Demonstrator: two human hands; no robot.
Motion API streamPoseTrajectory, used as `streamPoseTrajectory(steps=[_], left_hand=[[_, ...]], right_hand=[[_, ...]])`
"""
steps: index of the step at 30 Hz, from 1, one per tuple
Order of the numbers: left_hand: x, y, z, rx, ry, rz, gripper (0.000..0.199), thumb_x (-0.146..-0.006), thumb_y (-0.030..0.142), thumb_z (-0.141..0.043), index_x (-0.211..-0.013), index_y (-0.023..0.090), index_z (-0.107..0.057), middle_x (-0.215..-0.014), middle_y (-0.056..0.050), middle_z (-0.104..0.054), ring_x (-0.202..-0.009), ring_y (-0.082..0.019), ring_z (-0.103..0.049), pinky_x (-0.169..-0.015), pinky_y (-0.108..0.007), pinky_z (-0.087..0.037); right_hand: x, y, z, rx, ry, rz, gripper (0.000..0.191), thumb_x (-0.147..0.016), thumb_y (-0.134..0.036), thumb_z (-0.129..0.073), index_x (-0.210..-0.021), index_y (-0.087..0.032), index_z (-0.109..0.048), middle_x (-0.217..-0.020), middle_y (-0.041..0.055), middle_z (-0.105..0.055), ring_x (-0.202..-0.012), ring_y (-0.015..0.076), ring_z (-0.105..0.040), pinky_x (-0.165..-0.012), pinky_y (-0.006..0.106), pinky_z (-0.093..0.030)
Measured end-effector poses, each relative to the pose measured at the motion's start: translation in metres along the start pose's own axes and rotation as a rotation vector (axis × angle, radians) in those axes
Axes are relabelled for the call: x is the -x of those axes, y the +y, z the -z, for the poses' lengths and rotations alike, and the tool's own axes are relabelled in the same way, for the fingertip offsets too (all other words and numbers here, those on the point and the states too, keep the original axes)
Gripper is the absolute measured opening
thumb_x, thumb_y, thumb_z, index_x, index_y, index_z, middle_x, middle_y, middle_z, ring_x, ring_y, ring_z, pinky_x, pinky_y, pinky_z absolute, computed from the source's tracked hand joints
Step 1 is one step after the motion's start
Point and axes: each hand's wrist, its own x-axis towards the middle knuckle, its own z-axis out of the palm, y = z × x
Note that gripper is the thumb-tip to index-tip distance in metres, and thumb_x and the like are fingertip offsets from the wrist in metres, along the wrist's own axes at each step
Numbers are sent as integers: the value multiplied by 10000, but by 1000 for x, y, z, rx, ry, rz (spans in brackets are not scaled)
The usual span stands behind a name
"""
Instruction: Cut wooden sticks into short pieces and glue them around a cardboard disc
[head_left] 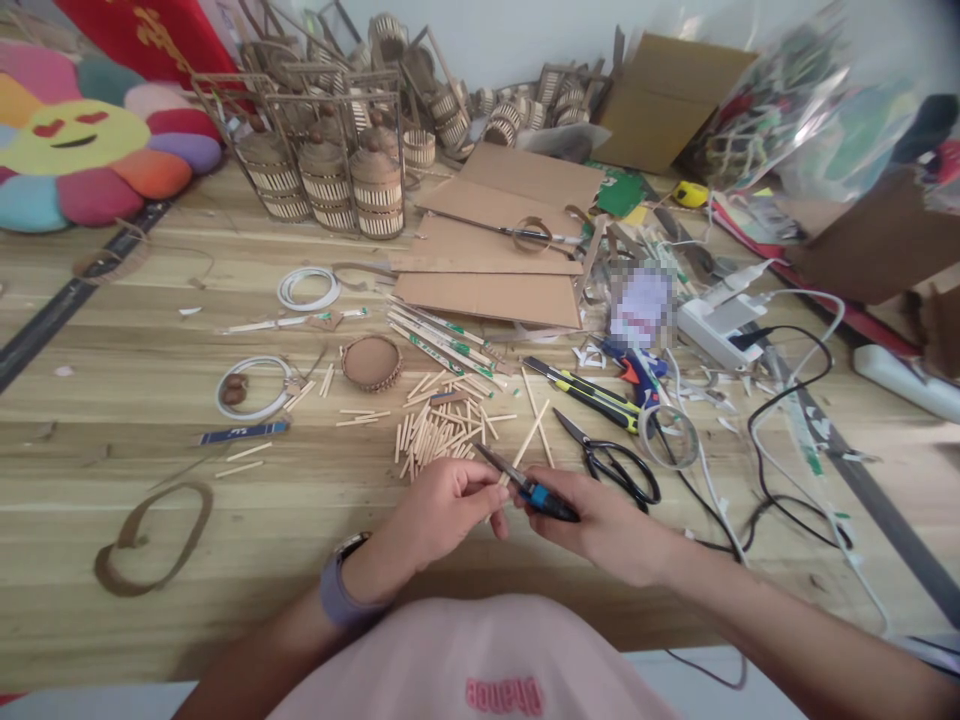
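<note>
My left hand [452, 505] pinches a thin wooden stick [532, 434] that slants up to the right. Closed around a blue and black utility knife [551, 502], my right hand [592, 515] is close beside the left one. The knife's blade crosses the stick near my left fingertips. Just beyond my hands lies a pile of short wooden sticks [435, 437]. A round shallow basket [372, 362] sits behind the pile. To the right are black scissors [621, 468] and a yellow and black cutter [589, 393].
Flat cardboard [487, 295] and small lantern-like frames [352, 185] stand or lie at the back. A tape roll [667, 437], a white power strip [724, 330] and loose cables are on the right. A brown strip loop [154, 540] lies at the left.
</note>
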Motion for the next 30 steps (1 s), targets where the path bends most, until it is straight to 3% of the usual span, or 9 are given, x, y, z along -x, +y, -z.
streamPoseTrajectory(steps=[6,13,18,26,30], left_hand=[[0,-1,-2,-21,31,32,207,-846,336,-539,-847,176,-669,-697,-18,-720,-687,-178,-629,-668,-260,-421],[1,6,0,61,-24,-35,269,-883,326,-489,-719,170,-637,-677,-8,-694,-718,-161,-656,-720,-246,-446],[-2,0,-1,127,-39,6,268,-879,363,-500,-837,159,-669,-633,8,-674,-644,-156,-632,-690,-258,-443],[-1,-8,0,61,-9,9,327,-890,395,-479,-722,169,-645,-594,1,-646,-618,-158,-604,-660,-262,-440],[-2,-12,1,5,-1,-7,351,-891,404,-475,-661,182,-619,-556,4,-617,-628,-166,-609,-674,-264,-442]], right_hand=[[-1,1,0,-30,-2,-31,50,-752,-184,-513,-793,-202,-535,-712,-26,-511,-673,142,-461,-637,259,-373],[0,2,6,-403,-151,-159,267,-737,-277,-593,-981,-169,-593,-868,16,-554,-794,162,-497,-697,279,-388],[1,-2,6,-561,-177,-236,347,-667,-278,-632,-994,-171,-583,-874,25,-570,-845,181,-513,-722,291,-391],[-1,0,0,-450,-138,-207,178,-665,-254,-570,-827,-181,-556,-767,-3,-515,-712,149,-477,-621,273,-363],[-2,4,-2,-364,-115,-150,149,-687,-207,-528,-831,-183,-555,-737,-16,-500,-677,137,-464,-596,259,-369]])
